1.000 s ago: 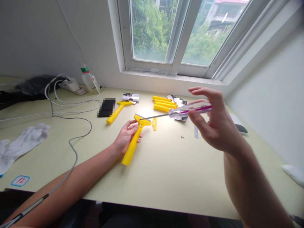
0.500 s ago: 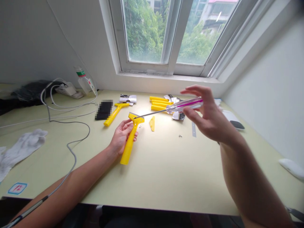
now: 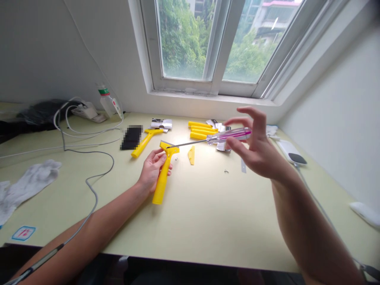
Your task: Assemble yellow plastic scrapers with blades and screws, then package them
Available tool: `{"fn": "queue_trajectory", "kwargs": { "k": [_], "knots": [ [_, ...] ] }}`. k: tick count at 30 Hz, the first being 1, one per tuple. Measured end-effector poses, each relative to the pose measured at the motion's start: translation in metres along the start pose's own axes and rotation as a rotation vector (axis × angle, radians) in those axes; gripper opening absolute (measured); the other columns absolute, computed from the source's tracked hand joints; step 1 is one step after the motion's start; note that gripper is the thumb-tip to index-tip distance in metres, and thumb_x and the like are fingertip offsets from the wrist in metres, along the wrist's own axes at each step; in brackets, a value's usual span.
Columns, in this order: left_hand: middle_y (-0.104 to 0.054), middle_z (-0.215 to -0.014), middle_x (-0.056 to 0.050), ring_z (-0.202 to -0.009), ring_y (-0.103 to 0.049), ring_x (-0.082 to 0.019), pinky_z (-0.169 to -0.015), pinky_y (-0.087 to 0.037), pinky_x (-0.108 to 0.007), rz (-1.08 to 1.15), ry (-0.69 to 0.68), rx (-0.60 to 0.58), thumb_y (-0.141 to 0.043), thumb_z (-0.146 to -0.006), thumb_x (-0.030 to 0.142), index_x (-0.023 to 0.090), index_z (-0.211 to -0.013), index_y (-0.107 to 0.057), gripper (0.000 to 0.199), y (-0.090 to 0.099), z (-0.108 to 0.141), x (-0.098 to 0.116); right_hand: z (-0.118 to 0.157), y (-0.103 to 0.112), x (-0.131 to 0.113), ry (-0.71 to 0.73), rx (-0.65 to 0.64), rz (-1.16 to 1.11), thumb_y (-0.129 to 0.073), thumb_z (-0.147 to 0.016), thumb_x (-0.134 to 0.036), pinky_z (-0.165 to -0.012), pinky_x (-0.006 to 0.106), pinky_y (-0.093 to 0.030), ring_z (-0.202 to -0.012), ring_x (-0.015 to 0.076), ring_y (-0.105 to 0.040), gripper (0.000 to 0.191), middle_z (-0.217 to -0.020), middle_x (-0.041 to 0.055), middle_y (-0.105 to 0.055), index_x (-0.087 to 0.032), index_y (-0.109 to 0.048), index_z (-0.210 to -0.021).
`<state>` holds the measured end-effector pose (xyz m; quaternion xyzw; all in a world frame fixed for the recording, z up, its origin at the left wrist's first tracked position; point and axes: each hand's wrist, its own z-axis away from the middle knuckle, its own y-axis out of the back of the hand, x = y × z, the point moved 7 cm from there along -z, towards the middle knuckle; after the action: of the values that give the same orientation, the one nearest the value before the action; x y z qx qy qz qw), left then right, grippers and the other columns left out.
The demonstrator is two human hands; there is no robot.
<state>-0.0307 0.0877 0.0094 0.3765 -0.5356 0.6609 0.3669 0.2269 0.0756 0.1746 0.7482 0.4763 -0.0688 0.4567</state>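
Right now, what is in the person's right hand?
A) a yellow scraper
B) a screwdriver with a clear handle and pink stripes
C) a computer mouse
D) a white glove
B. The right hand pinches the clear handle of the screwdriver, and its thin metal shaft points toward the yellow scraper.

On the sticker point(image 3: 23, 233) at the near left of your desk point(image 3: 208, 221), you can make out red marks that look like 12. The print on the far bottle point(image 3: 108, 103) and the packet point(image 3: 161, 124) beside your scraper is too small to read.
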Motion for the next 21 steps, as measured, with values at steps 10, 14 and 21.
{"fn": "queue_trajectory", "kwargs": {
  "k": [10, 14, 21],
  "knots": [
    [-0.061, -0.095, -0.001, -0.055, -0.064, -0.013, -0.042, -0.049, -0.023, -0.022, -0.031, 0.008, -0.075, -0.073, 0.024, 0.021, -0.104, -0.056, 0.037, 0.0, 0.001, 0.003, -0.001, -0.003, 0.001, -0.022, -0.057, -0.005, -0.06, -0.088, -0.042, -0.06, 0.031, -0.056, -0.067, 0.0159, -0.065, 0.046, -0.107, 0.0058, -0.065, -0.029, -0.044, -0.13],
    [-0.06, -0.096, -0.001, -0.055, -0.064, -0.013, -0.041, -0.048, -0.023, -0.032, -0.046, 0.001, -0.075, -0.073, 0.025, 0.021, -0.104, -0.056, 0.037, -0.001, 0.002, 0.004, 0.0, 0.004, 0.006, -0.086, 0.056, 0.088, -0.057, -0.09, -0.042, -0.061, 0.031, -0.055, -0.066, 0.0161, -0.066, 0.034, -0.095, 0.0033, -0.065, -0.027, -0.052, -0.12],
    [-0.06, -0.097, -0.002, -0.057, -0.065, -0.014, -0.041, -0.049, -0.023, -0.049, -0.069, 0.015, -0.077, -0.072, 0.027, 0.02, -0.104, -0.056, 0.039, 0.001, 0.001, 0.006, 0.0, 0.0, 0.011, -0.104, 0.064, 0.057, -0.057, -0.091, -0.042, -0.053, 0.028, -0.054, -0.058, 0.0133, -0.063, 0.033, -0.091, 0.0021, -0.065, -0.027, -0.051, -0.12]
  ]
}}
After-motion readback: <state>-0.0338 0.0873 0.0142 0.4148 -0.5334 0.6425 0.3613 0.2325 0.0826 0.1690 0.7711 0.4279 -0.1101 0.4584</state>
